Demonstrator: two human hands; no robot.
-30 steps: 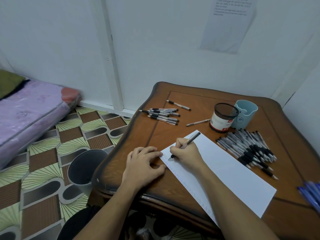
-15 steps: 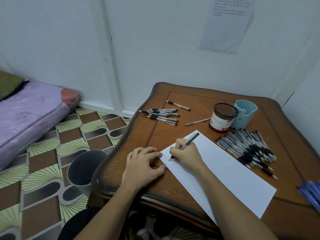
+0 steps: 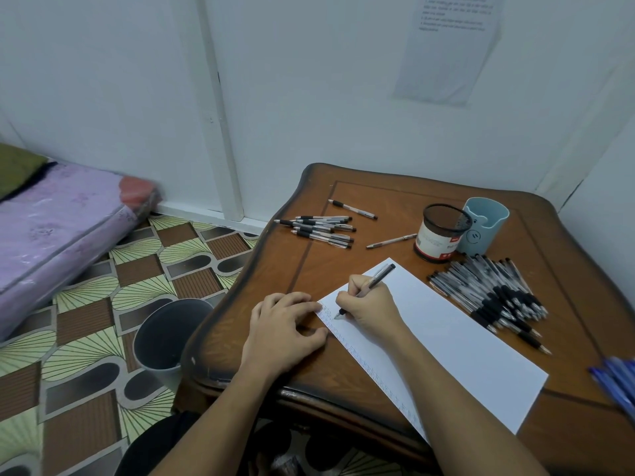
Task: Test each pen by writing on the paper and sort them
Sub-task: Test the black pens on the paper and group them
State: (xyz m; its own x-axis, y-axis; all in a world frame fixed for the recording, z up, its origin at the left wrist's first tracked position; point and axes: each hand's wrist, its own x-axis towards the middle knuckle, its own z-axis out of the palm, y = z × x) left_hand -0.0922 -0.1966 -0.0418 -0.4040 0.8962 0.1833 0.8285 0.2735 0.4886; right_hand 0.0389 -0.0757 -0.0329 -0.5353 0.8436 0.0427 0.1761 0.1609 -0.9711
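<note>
On the brown wooden table (image 3: 395,190), the right hand (image 3: 369,304) grips a clear, black-gripped ballpoint pen (image 3: 378,276), its tip on the white paper sheet (image 3: 446,338) by the far-left corner, barely shifted from a second ago. The left hand (image 3: 281,328) stays flat and relaxed, fingertips at the paper's edge. A large heap of pens (image 3: 494,290) lies right of the paper and a smaller group of pens (image 3: 319,228) beyond it.

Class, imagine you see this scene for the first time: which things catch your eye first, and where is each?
First the right hand, gripping a pen with its tip near the left edge of the paper in the middle of the table; the left hand rests at the paper's corner. Next the big pile of pens right of the paper, and a smaller bunch at the far left.
</note>
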